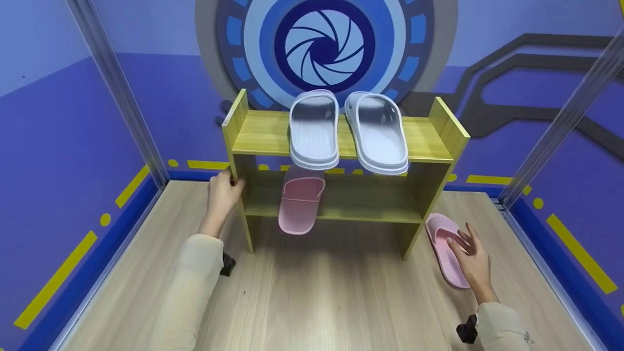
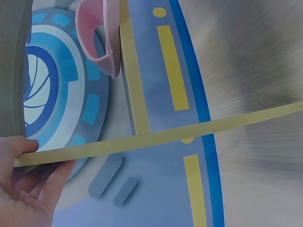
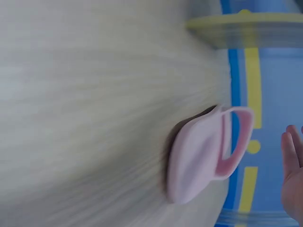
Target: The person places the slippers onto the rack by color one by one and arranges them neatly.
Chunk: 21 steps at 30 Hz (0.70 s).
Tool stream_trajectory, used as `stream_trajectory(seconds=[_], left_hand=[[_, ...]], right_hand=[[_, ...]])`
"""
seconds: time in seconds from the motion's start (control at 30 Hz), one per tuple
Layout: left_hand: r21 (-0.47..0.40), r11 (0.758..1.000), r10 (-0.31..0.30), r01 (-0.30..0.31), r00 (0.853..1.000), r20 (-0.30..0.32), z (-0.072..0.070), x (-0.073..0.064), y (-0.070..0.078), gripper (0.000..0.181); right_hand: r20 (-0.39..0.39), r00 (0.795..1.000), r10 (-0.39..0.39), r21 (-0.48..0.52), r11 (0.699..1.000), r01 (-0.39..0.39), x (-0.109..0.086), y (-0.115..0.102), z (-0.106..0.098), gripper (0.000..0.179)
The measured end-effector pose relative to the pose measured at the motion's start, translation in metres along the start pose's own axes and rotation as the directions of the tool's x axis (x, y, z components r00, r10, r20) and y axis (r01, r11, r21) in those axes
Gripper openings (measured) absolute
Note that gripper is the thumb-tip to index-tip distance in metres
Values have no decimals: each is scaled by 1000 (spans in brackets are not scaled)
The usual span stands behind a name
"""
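My left hand (image 1: 224,195) grips the left side panel of a yellow wooden shoe rack (image 1: 331,217); in the left wrist view the thumb and fingers (image 2: 56,182) lie on either side of the panel's edge. A pink slipper (image 1: 301,214) sits at the left of the rack's lower shelf. Two light grey slippers (image 1: 314,131) stand side by side on the top shelf. My right hand (image 1: 475,261) hovers over another pink slipper (image 1: 446,251) on the floor right of the rack. Its fingers are spread, and in the right wrist view they are apart from that slipper (image 3: 194,158).
The rack stands on a wood-grain surface (image 1: 312,302). Behind it rises a blue patterned wall (image 1: 161,107) with a round emblem. Metal posts (image 1: 560,117) mark the back corners, and blue side walls (image 1: 58,195) close in left and right.
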<state>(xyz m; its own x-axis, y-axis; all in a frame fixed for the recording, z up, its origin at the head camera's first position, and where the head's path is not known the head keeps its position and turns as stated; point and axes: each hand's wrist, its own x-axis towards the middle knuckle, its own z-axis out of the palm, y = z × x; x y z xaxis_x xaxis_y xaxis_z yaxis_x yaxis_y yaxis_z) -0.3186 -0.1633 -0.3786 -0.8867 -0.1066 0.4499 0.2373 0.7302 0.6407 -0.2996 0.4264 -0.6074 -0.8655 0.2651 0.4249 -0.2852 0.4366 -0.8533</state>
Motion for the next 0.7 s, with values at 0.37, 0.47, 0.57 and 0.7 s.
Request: stream_trajectory(seconds=[0.37,0.47,0.57,0.7], left_hand=[[12,1000,-6,6,1000,-5,0,0,-1,13],[10,1000,3,-3,1000,-8,0,0,-1,12],[0,1000,11,-11,1000,-13,0,0,-1,11],[-6,1000,13,-13,1000,-17,0,0,0,11]], right_hand=[[-79,987,140,-228,961,-154,-23,13,-4,74],[-60,981,187,-257,946,-196,-28,5,-6,76],[-30,974,225,-245,943,-225,-35,-15,-7,77],[-12,965,262,-248,934,-257,-42,-48,-7,80]])
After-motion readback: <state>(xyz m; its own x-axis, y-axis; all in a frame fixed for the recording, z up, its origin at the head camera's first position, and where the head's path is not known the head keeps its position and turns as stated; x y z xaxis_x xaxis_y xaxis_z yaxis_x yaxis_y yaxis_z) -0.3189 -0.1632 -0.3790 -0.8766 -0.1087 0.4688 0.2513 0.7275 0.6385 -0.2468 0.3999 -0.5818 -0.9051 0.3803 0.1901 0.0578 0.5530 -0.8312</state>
